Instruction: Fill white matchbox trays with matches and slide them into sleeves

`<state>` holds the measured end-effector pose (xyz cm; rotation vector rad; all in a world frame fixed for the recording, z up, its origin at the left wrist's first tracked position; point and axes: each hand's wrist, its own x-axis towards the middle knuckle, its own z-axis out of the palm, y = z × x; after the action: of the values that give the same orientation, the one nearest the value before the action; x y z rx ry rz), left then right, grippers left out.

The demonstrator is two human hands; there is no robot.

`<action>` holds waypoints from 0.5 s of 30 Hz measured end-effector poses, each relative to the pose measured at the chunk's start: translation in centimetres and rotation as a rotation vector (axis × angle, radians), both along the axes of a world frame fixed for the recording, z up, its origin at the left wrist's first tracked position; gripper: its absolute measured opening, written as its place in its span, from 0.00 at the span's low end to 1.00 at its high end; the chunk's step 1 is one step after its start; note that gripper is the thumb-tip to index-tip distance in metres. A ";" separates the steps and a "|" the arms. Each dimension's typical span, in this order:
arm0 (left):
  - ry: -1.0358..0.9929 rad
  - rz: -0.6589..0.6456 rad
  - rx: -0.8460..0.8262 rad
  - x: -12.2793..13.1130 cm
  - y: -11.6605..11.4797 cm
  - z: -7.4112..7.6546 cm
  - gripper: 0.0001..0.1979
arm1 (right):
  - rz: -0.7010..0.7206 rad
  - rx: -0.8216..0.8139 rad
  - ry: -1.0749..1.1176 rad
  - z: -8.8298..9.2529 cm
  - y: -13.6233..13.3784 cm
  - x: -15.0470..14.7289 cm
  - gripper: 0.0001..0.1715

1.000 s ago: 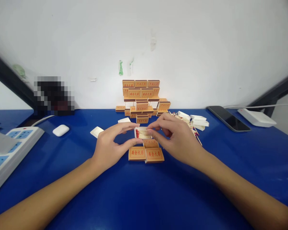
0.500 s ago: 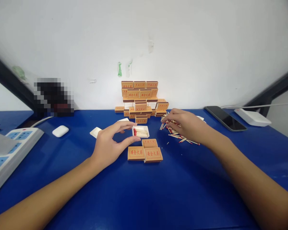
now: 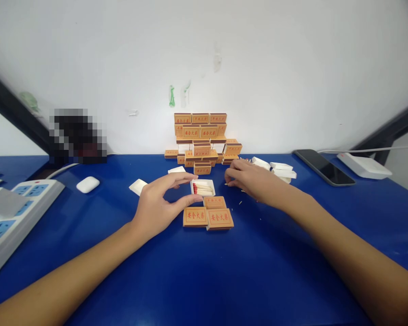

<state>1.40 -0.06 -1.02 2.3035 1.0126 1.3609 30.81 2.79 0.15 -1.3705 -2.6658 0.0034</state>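
Note:
A white matchbox tray [image 3: 209,183] with red-headed matchsticks [image 3: 203,189] in it lies flat near the middle of the blue table. At its left end, my left hand [image 3: 161,199] steadies it between thumb and forefinger. My right hand [image 3: 246,179] is low over the loose match pile, its fingers bunched together; a pale match end [image 3: 226,184] shows at the fingertips. Most of the pile is hidden beneath that hand. Just in front of the tray lie three orange matchboxes, the nearest right one [image 3: 220,218] touching its neighbours.
Against the wall rises a stack of matchboxes [image 3: 200,132]. White empty trays [image 3: 283,173] lie beyond my right hand, and another pale tray [image 3: 138,186] is left of my left hand. A phone [image 3: 323,167], a white earbud case [image 3: 87,184] and a power strip [image 3: 23,203] flank the workspace.
My right hand has come lower and slightly left, its fingers closing together and covering most of the match pile. White trays behind it now show. My left hand stays at the tray.

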 end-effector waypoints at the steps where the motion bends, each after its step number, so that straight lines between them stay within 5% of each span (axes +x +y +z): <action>1: 0.001 0.001 -0.001 0.0 0.0 0.0 0.19 | 0.002 -0.021 0.018 0.1 -0.2 -0.2 0.08; 15: 0.010 -0.009 0.015 -0.1 0.0 0.0 0.19 | 0.039 -0.092 0.206 0.1 -0.4 0.2 0.04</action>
<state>1.34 -0.02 -1.00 2.3248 0.9974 1.3591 31.05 2.44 0.26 -1.2677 -2.5474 0.2597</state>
